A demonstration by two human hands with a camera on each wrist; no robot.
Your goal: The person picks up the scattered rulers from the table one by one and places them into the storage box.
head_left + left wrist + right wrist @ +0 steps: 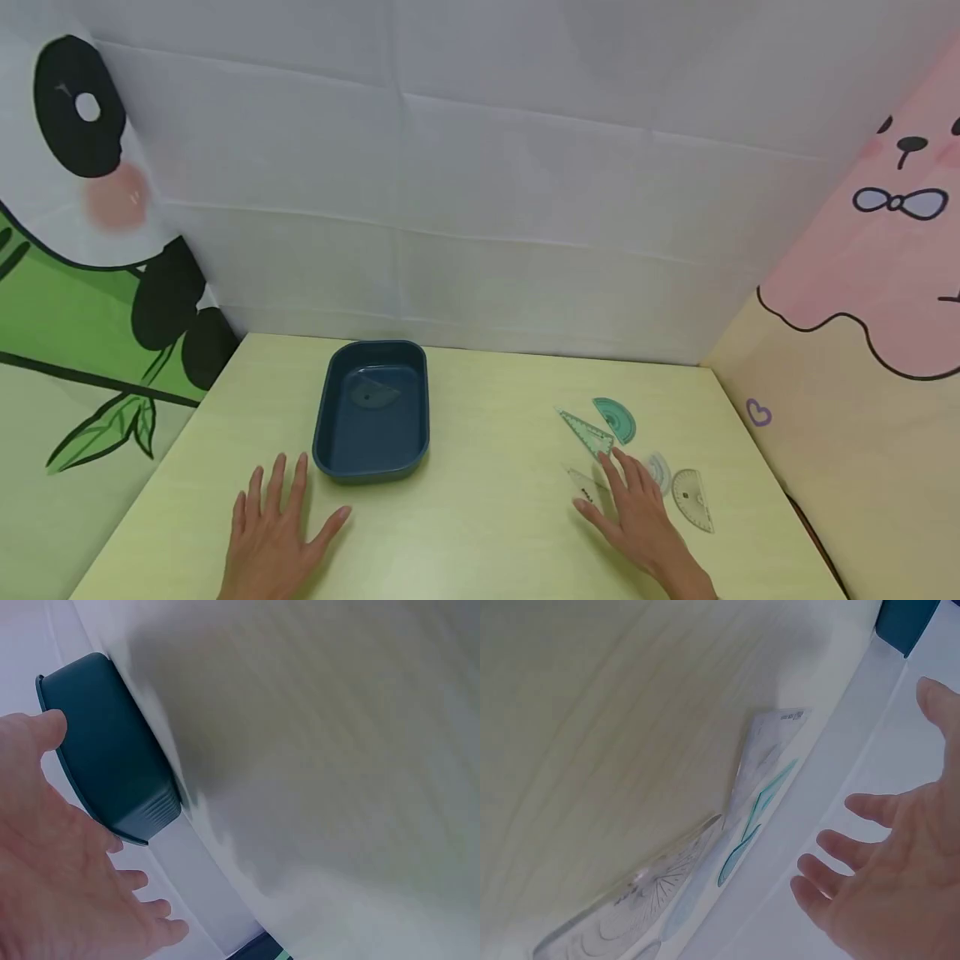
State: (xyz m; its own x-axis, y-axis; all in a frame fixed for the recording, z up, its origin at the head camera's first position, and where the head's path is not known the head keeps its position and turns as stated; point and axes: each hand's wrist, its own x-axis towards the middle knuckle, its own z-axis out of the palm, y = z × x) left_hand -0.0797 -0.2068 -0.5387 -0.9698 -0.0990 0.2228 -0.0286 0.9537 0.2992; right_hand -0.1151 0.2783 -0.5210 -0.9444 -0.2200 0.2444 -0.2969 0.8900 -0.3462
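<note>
My left hand [270,533] is spread, fingers straight, over the table just in front of a dark blue plastic tub [371,454]. One clear drawing tool [373,393] with a round hole lies on the tub's floor. On the right, my right hand [633,517] hovers with fingers extended above several drawing tools and grips none of them. Beyond its fingertips are a green set square [585,431] and a green protractor [617,419]. A clear set square [585,485] is partly covered by this hand. Two clear protractors, the nearer one [693,502] fully visible, lie to its right.
The pale yellow table [487,417] ends at a white sheet [480,275] behind it. A printed panel with a green and black figure [165,292] stands at the left, and another with a pink figure [862,267] at the right.
</note>
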